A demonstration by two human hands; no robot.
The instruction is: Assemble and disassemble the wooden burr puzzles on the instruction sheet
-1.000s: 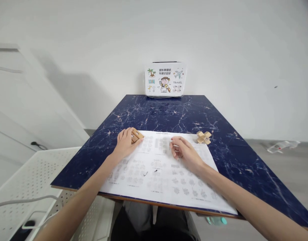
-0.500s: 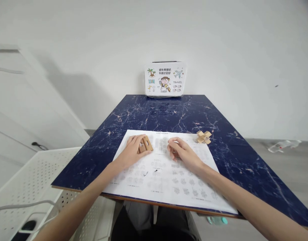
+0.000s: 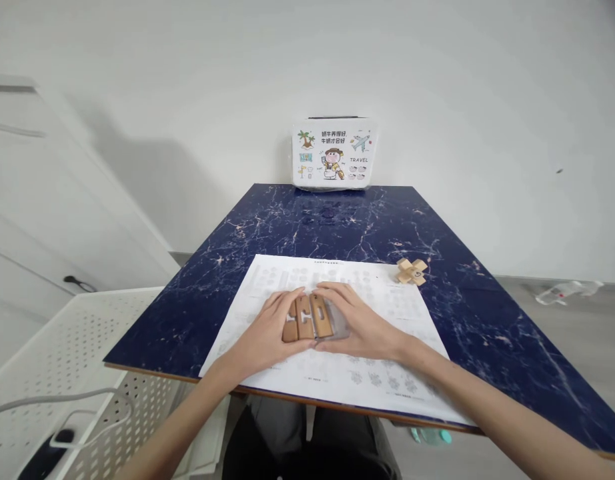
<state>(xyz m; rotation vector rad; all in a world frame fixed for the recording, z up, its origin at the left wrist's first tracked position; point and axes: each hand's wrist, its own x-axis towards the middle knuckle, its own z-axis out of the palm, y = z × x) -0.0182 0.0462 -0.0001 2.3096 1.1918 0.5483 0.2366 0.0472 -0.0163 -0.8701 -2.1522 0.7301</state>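
Several notched brown wooden puzzle pieces (image 3: 304, 325) stand or lie side by side over the printed sheet (image 3: 407, 313). My left hand (image 3: 267, 330) curves around their left side, fingers at the far end and thumb at the near end. From the right, my right hand (image 3: 362, 327) is cupped at the rightmost piece (image 3: 323, 323), which has a slot in it. The fingertips and thumbs of both hands nearly meet. Parts of the leftmost pieces are hidden by my left hand. A cross-shaped wooden burr puzzle (image 3: 411, 272) sits at the sheet's far right corner.
The sheet lies on a dark blue marbled table (image 3: 332, 233). A white printed case (image 3: 333, 155) stands at the back against the wall. On the left is a white perforated cart (image 3: 82, 333) with a cable (image 3: 52, 398). Clear plastic (image 3: 567, 291) lies on the floor at right.
My right hand has moved left to the wooden pieces. My left hand and the pieces have come nearer and slightly right. The pieces now show side by side between both hands.
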